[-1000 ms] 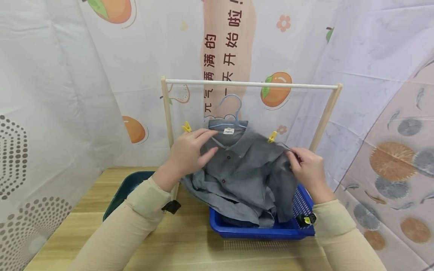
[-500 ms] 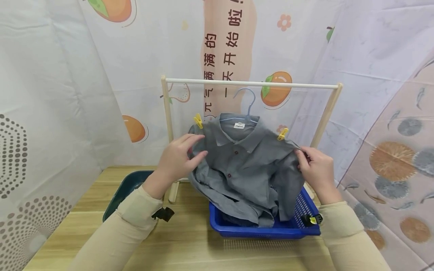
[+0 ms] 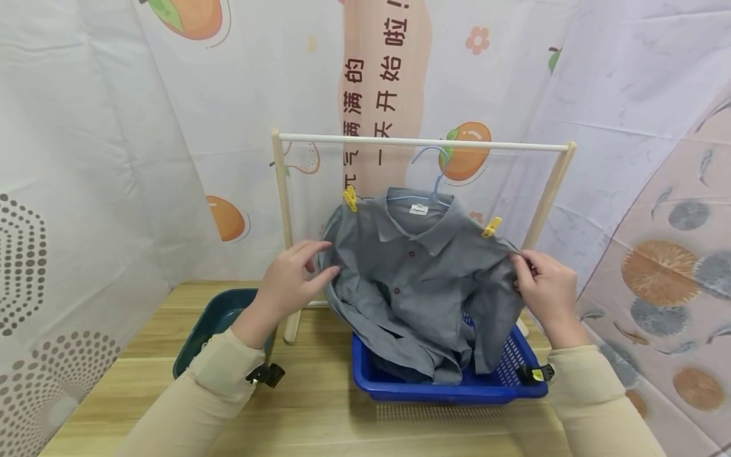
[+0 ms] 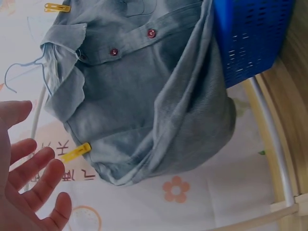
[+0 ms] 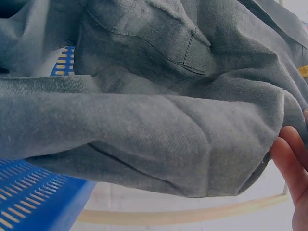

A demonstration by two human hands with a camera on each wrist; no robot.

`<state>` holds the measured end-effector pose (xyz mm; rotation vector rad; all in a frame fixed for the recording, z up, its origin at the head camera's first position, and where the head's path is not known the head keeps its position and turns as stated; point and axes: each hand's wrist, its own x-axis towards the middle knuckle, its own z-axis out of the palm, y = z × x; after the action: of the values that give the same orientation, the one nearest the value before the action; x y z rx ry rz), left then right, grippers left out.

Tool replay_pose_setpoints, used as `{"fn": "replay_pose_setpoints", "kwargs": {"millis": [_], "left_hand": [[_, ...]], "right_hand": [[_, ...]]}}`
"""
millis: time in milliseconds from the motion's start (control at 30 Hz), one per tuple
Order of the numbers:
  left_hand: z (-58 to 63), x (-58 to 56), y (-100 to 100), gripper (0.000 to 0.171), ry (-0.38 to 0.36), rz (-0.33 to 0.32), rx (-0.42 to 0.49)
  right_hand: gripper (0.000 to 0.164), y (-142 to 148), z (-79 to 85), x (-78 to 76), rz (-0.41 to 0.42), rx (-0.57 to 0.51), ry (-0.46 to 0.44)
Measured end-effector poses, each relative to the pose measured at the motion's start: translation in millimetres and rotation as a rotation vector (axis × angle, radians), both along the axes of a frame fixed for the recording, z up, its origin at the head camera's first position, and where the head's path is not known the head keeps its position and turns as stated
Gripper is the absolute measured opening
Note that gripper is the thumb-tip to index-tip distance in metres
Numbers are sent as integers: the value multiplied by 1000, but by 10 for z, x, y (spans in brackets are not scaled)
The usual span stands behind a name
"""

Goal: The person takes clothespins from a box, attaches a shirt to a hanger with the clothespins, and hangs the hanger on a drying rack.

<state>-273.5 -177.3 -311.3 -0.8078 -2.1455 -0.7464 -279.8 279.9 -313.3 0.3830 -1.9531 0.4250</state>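
Note:
A grey button-up shirt point(image 3: 440, 273) with a white neck label hangs on a light blue hanger point(image 3: 436, 184), whose hook rises near the rack's bar. Two yellow clothespins point(image 3: 350, 199) sit on its shoulders. My right hand point(image 3: 545, 285) pinches the shirt at the shoulder on the right side. In the right wrist view, fingers point(image 5: 288, 159) meet the cloth beside a sleeve. Off the opposite shoulder, my left hand point(image 3: 288, 279) has its thumb and fingers apart with nothing between them. The left wrist view shows that hand point(image 4: 29, 183) spread, away from the shirt point(image 4: 125, 96). The shirt's lower part droops into a blue basket point(image 3: 445, 392).
Behind the shirt stands a rack with a white bar point(image 3: 371, 139) and wooden posts point(image 3: 551, 197). A dark green tub point(image 3: 197, 330) is at the left on the wooden table point(image 3: 302, 406). Patterned curtains point(image 3: 240, 95) surround the table.
The shirt, hanger and clothespins have shifted right and slightly up, with my right hand still pinching the shoulder. My left hand has drawn left and down, away from the collar.

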Motion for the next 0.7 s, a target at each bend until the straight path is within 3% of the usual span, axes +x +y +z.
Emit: {"fn": "replay_pose_setpoints", "kwargs": {"millis": [433, 700], "left_hand": [[-270, 71, -46, 52, -405, -47, 130], [-418, 87, -12, 56, -556, -18, 143]], "right_hand": [[12, 105, -78, 3, -14, -10, -7], [10, 145, -87, 24, -21, -9, -6]]}}
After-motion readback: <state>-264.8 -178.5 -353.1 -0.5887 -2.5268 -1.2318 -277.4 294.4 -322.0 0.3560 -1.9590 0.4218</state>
